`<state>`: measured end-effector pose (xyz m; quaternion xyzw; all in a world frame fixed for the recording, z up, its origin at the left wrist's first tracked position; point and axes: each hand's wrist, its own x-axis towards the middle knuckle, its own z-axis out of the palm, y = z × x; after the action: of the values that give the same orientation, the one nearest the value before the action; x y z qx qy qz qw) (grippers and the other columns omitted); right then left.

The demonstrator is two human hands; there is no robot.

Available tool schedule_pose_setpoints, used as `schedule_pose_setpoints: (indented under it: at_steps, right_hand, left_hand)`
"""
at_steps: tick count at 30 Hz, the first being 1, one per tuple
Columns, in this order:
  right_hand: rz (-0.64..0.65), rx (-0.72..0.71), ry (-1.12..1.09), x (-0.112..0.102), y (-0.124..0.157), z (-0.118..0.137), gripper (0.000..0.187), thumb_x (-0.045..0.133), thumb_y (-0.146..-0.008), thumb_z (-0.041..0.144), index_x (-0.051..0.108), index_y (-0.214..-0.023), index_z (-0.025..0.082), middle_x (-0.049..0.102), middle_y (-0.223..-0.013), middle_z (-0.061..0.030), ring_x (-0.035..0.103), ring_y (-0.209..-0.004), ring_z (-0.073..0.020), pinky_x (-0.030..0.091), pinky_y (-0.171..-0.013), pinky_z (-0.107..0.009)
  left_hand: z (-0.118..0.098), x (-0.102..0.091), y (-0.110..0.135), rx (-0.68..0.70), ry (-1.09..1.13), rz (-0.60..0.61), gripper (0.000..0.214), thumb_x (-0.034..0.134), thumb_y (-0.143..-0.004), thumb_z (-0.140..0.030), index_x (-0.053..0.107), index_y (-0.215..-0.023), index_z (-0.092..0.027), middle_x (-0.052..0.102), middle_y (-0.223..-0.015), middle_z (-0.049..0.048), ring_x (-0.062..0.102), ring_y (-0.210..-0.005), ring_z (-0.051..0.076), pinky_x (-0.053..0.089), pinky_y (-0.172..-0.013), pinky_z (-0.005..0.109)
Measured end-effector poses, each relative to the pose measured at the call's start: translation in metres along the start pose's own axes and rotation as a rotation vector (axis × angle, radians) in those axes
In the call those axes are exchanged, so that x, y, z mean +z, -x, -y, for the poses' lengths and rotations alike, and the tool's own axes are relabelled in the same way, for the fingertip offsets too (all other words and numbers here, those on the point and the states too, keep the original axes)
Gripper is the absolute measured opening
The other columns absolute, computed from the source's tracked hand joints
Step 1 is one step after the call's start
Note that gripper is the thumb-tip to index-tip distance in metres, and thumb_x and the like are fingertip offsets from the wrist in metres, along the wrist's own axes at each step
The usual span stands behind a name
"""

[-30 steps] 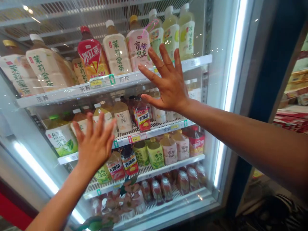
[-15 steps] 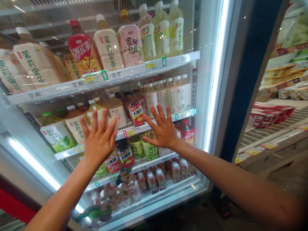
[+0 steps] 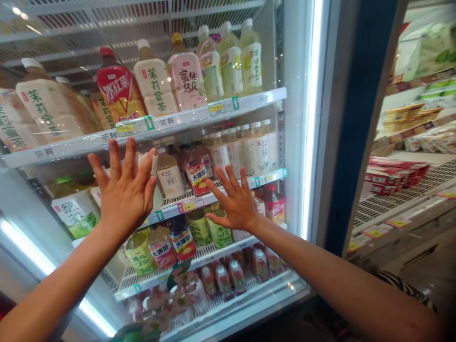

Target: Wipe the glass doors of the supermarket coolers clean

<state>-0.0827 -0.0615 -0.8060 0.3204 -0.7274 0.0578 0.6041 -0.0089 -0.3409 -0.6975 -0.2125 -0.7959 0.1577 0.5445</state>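
My left hand point(image 3: 123, 192) is raised with fingers spread, palm toward the glass door point(image 3: 285, 57) of a drinks fridge, in front of the second shelf. My right hand point(image 3: 235, 202) is also open with fingers apart, palm on or just off the glass lower down, near the price rail point(image 3: 228, 187) of that shelf. Neither hand holds anything. Behind the glass stand tea bottles: a red-labelled one point(image 3: 116, 92), a pink-labelled one point(image 3: 185, 83) and pale green ones point(image 3: 230, 64) on the top shelf.
Lower shelves hold several small bottles point(image 3: 181, 240). A dark blue door frame point(image 3: 356, 118) rises to the right of the fridge. Beyond it are store shelves with red boxes point(image 3: 395, 171) and packaged goods. A striped garment point(image 3: 406, 285) shows at lower right.
My right hand came down from the top shelf level to the second shelf level. My left hand rose a little and shifted left. The view shifted slightly rightward.
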Motion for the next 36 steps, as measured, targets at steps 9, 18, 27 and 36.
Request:
schedule_pose_setpoints:
  at_steps: [9, 18, 27, 36]
  right_hand:
    - [-0.057, -0.028, 0.005, -0.003, -0.003, 0.002, 0.101, 0.059, -0.092, 0.065, 0.01, -0.169, 0.02, -0.005, -0.175, -0.0112, 0.0, -0.163, -0.037, 0.01, -0.128, -0.071]
    - [-0.071, -0.023, -0.006, -0.003, -0.003, 0.002, 0.1, 0.059, -0.093, 0.064, 0.012, -0.169, 0.02, -0.004, -0.175, -0.0106, 0.001, -0.163, -0.0361, 0.009, -0.129, -0.069]
    - [-0.079, -0.017, -0.015, -0.004, -0.004, 0.001, 0.097, 0.06, -0.093, 0.062, 0.016, -0.168, 0.02, 0.001, -0.176, -0.0111, 0.005, -0.163, -0.0357, 0.009, -0.13, -0.068]
    - [-0.075, -0.022, -0.014, -0.005, -0.006, 0.003, 0.095, 0.06, -0.093, 0.06, 0.018, -0.168, 0.018, -0.002, -0.176, -0.0103, 0.003, -0.163, -0.0352, 0.003, -0.131, -0.064]
  left_hand:
    - [-0.012, 0.007, 0.012, 0.311, -0.008, 0.037, 0.072, 0.047, -0.103, -0.04, 0.014, -0.166, -0.036, 0.005, -0.175, -0.0032, -0.006, -0.163, 0.021, -0.012, -0.133, 0.053]
    - [-0.042, 0.021, 0.025, 0.353, -0.032, 0.025, 0.07, 0.048, -0.102, -0.041, 0.02, -0.166, -0.029, 0.008, -0.175, 0.0009, -0.001, -0.164, 0.025, -0.008, -0.134, 0.055]
    - [-0.01, 0.003, -0.027, 0.101, -0.068, -0.058, 0.072, 0.046, -0.104, -0.038, 0.01, -0.166, -0.033, -0.003, -0.176, -0.0006, -0.012, -0.162, 0.025, -0.018, -0.13, 0.055]
    - [0.021, -0.006, -0.001, 0.105, -0.042, -0.044, 0.07, 0.046, -0.104, -0.038, 0.012, -0.165, -0.039, -0.003, -0.176, -0.0034, -0.008, -0.163, 0.026, -0.012, -0.132, 0.057]
